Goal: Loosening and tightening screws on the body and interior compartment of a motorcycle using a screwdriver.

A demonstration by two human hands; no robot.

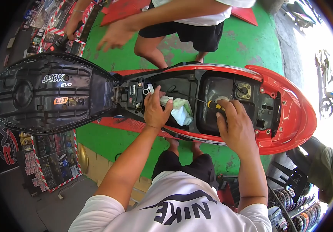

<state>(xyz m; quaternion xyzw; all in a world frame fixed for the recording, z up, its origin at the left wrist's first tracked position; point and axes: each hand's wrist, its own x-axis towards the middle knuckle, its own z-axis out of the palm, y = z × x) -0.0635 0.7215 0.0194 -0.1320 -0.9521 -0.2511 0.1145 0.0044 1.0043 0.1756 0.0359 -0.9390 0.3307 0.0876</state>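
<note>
Fingers: left hand (156, 112) clenched on rag (180, 110) | right hand (234, 123) grasping screwdriver (212, 104) by handle | rag soft, light; screwdriver stiff, grip handle.

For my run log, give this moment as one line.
left hand: on white cloth | right hand: holds screwdriver | seat: up

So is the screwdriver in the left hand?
No, the right hand holds the screwdriver; the left hand rests on a pale cloth.
</note>
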